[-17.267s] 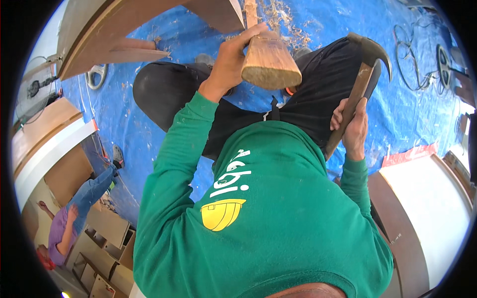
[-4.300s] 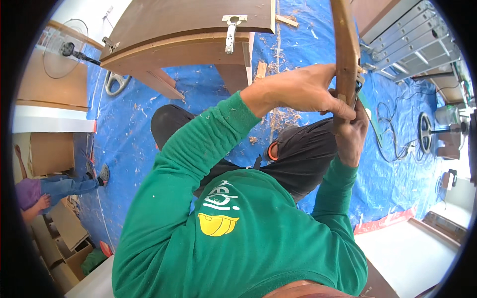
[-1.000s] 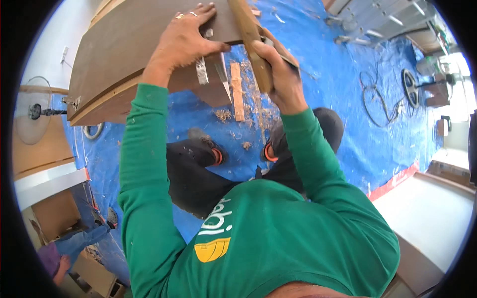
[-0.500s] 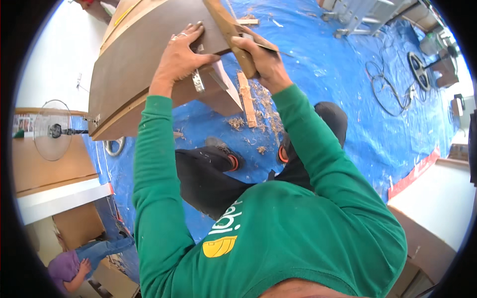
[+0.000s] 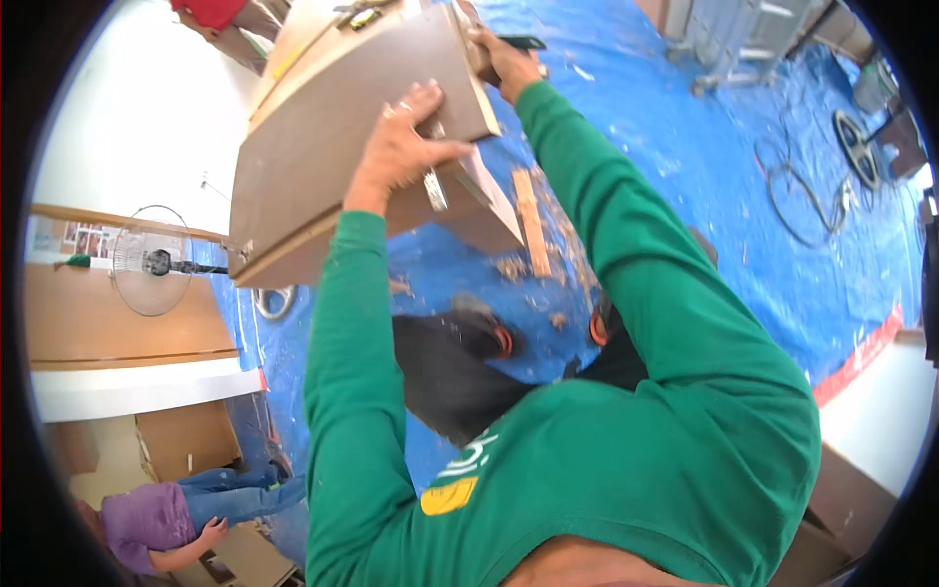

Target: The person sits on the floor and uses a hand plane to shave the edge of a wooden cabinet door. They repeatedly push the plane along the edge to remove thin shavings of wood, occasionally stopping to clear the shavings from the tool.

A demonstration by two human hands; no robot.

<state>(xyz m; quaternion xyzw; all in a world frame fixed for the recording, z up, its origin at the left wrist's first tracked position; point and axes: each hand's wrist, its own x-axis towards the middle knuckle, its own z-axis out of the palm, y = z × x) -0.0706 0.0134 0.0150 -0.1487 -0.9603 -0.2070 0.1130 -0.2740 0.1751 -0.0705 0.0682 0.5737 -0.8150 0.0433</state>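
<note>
My left hand rests on the brown panel, fingers spread and thumb near its right-hand side. Beside that thumb, a metal hinge hangs at the panel's near edge. At the panel's far right edge, my right hand is closed around a wooden hand plane. Most of the plane is hidden by the hand, and a dark flat piece juts out to the right of it.
Wood shavings and a wooden strip lie on the blue tarp. A fan stands left. One person is at lower left, another at the top. A ladder and cable are right.
My right hand has pushed the plane away along the panel's right edge. My left hand stays on the panel. The whole view has shifted, and a person in red now shows at the top.
</note>
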